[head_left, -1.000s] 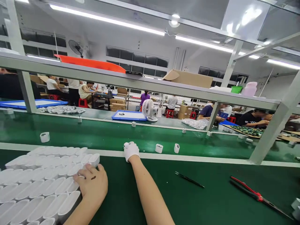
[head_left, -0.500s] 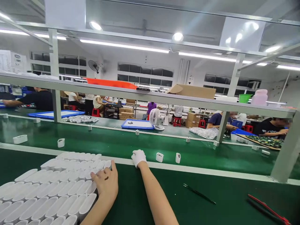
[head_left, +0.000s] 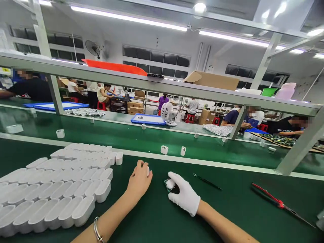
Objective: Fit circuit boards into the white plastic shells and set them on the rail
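The bare left hand [head_left: 138,179] is curled around a white shell [head_left: 147,169], only an edge of which peeks out beside the fingers, just right of the rows of white shells [head_left: 58,189] on the green mat [head_left: 227,209]. Close beside it, the gloved right hand [head_left: 184,195] pinches a small dark part [head_left: 170,186] at its fingertips. Tweezers [head_left: 206,181] and red pliers [head_left: 274,202] lie further right.

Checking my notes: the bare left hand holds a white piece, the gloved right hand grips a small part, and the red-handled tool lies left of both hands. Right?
Not quite. In the head view the red-handled tool lies to the right of both hands, beyond the right hand. The left hand is as described.
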Action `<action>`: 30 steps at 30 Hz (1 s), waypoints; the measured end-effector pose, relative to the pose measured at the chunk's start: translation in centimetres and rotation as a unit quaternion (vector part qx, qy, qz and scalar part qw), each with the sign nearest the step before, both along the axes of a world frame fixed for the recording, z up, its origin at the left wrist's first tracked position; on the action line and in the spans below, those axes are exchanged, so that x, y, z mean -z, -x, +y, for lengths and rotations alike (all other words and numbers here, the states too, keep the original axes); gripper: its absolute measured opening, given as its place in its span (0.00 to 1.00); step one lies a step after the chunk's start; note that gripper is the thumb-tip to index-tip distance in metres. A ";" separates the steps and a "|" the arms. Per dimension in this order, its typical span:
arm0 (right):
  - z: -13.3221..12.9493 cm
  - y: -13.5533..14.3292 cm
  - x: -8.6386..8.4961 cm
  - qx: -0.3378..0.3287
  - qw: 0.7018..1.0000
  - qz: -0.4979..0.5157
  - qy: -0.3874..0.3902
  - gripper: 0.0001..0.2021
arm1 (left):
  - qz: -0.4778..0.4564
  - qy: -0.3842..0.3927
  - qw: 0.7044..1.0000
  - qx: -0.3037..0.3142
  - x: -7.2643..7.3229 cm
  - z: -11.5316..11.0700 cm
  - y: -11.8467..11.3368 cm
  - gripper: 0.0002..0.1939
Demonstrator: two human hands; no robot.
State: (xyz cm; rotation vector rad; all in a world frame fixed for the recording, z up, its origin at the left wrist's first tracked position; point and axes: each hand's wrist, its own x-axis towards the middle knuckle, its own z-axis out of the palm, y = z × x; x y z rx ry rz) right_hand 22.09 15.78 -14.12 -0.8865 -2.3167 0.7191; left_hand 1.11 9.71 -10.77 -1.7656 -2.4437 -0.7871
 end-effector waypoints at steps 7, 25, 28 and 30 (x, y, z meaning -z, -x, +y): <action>-0.5 -1.2 -0.1 0.053 0.996 -0.077 0.005 0.41 | -0.109 0.002 0.989 0.096 2.3 0.6 -0.6 0.26; -1.3 0.3 0.5 0.151 0.982 -0.080 -0.079 0.37 | -0.196 -0.022 0.963 0.181 1.4 -0.4 -1.3 0.24; -1.0 -0.3 0.8 0.135 0.983 -0.071 -0.101 0.31 | -0.187 -0.036 0.963 0.191 1.1 -0.6 -1.5 0.24; -0.5 -0.8 1.1 0.138 0.985 -0.054 -0.088 0.32 | -0.176 -0.042 0.963 0.197 1.0 -0.6 -1.6 0.24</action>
